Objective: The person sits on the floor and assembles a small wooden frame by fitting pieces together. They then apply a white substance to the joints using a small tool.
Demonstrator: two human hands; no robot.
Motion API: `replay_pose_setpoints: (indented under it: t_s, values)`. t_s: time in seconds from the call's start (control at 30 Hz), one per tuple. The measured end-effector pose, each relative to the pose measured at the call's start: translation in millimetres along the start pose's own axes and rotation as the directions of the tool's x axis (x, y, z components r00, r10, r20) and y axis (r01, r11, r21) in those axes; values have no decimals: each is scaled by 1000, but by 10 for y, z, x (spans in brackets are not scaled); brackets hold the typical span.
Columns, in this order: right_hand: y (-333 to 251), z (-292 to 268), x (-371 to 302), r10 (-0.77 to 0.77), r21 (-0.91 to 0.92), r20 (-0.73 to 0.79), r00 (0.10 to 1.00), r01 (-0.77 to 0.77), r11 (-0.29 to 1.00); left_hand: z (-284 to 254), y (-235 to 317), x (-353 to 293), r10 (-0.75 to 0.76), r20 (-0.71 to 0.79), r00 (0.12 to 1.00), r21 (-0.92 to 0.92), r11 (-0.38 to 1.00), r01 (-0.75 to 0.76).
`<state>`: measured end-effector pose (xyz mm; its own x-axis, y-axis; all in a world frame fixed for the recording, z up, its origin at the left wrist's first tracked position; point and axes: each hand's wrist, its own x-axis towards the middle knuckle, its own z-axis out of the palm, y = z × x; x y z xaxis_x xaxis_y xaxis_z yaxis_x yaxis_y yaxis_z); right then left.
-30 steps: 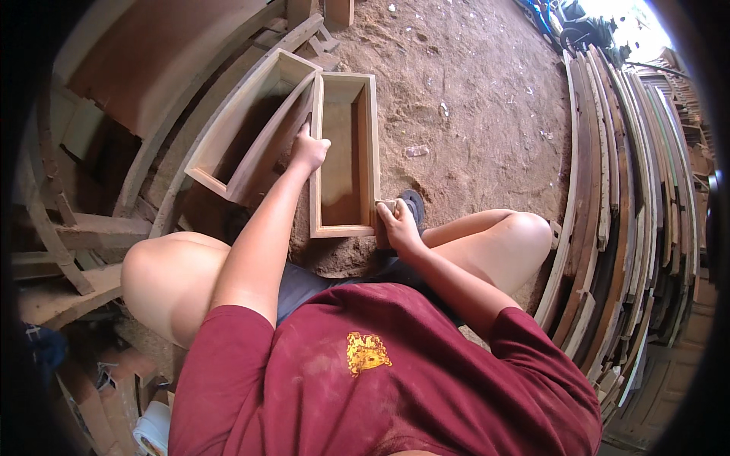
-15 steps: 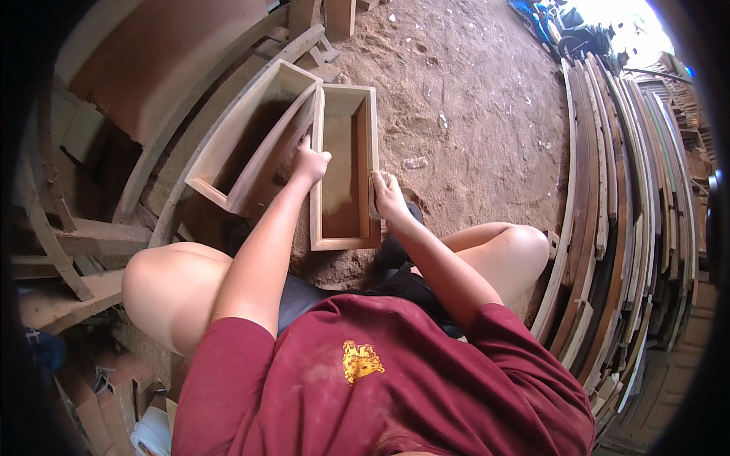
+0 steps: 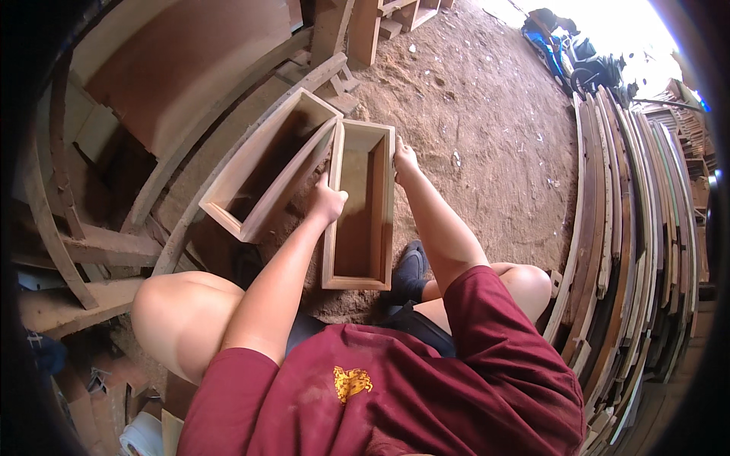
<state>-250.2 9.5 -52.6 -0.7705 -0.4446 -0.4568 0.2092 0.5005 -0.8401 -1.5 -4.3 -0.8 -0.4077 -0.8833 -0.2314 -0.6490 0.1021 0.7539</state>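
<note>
An open-topped, long wooden box [image 3: 356,283] lies before me, its hollow facing up. My left hand [image 3: 328,204] grips its left wall, the thumb by the rim and the other fingers hidden in the gap beside it. Near the far end, my right hand [image 3: 406,161] holds the outside of the right wall; some of its fingers are hidden. A second open wooden box [image 3: 222,220] is slanted to the left. The two boxes meet at their far corners and spread apart toward me.
A curved-looking wooden frame [image 3: 182,220] and a brown panel [image 3: 190,68] stand at left. Long stacked boards [image 3: 601,251] line the right side. More wooden pieces [image 3: 365,34] stand at the far end of the dirt floor [image 3: 487,152]. My shoe [image 3: 411,266] rests beside the near box.
My right hand has slid away from me along the right wall, toward the far end. My left hand keeps its hold. The whole view has shifted, so the boxes sit lower in it.
</note>
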Motion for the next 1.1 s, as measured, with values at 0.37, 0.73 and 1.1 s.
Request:
replay_pose_setpoints:
  t_s: [0.37,0.73,1.1]
  values:
    - [-190,72,34,-5,32,39,999,3,999,51,-145,48,-3,-30,1000,-20,1000,2]
    - [-412,145,1,-374,-143,-247,894,349,926,-17,-41,12,-43,25,999,-70,997,45]
    - [389,-108,-637,-363,-111,-134,922,350,930,278,-358,216,9,-23,1000,-194,981,-14]
